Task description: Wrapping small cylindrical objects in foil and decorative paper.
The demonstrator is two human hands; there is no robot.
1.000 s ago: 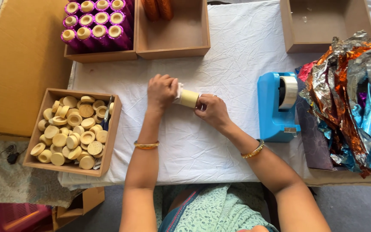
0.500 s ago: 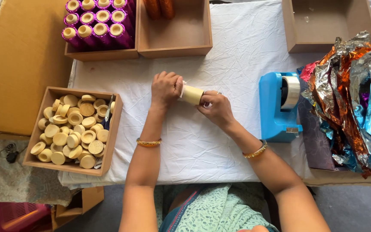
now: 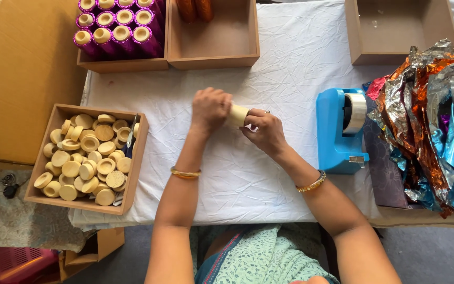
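I see both hands clamped on one cream roll (image 3: 237, 114): left hand (image 3: 210, 109) covers its 9 o'clock end, right hand (image 3: 265, 130) pinches the 3 o'clock end, over the white cloth (image 3: 269, 68). Blue tape dispenser (image 3: 337, 131) at 3 o'clock, box of cream discs (image 3: 88, 158) at 8 o'clock.

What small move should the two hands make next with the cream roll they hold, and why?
Probably finish closing the end under the left hand. Both hands grip the cream roll above the white cloth, and the right hand only steadies its other end.
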